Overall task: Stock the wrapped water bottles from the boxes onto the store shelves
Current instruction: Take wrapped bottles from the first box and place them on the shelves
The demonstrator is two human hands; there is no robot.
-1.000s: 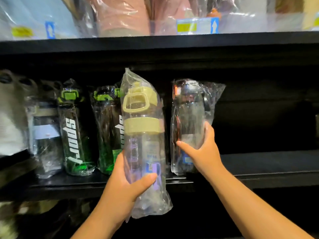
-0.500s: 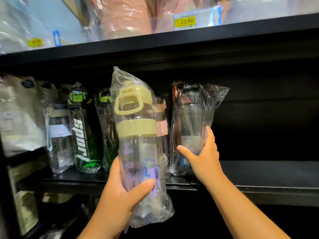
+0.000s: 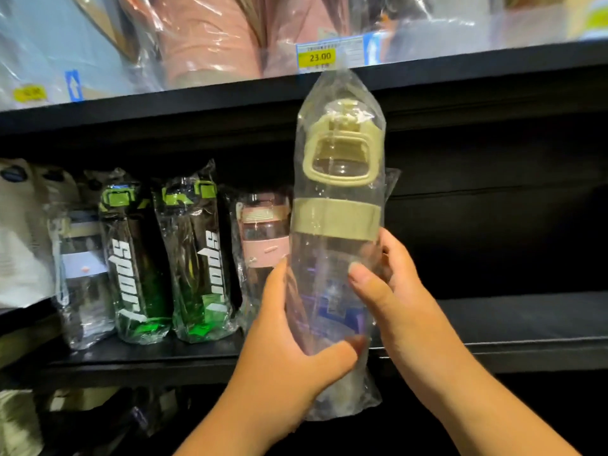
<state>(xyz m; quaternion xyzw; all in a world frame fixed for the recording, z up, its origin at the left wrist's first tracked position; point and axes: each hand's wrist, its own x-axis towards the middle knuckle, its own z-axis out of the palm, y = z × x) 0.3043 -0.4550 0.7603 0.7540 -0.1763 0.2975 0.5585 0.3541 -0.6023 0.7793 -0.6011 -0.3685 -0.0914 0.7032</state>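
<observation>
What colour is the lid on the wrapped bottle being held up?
Pale yellow-beige lid on the wrapped bottle, matching band below; head view shows it best.

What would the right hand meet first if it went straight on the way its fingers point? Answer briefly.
The yellow-lidded bottle, which the right hand grips, as does the left hand. Past it a second wrapper peeks out, probably on the shelf; depth is unclear.

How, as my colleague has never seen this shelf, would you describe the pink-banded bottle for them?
Find the black middle shelf, below the one carrying the yellow 23.00 price tag. In its row of wrapped bottles, look right of the two green sport bottles, partly behind the yellow-lidded bottle. Only this pink-banded bottle has a pink lid and band.
</observation>
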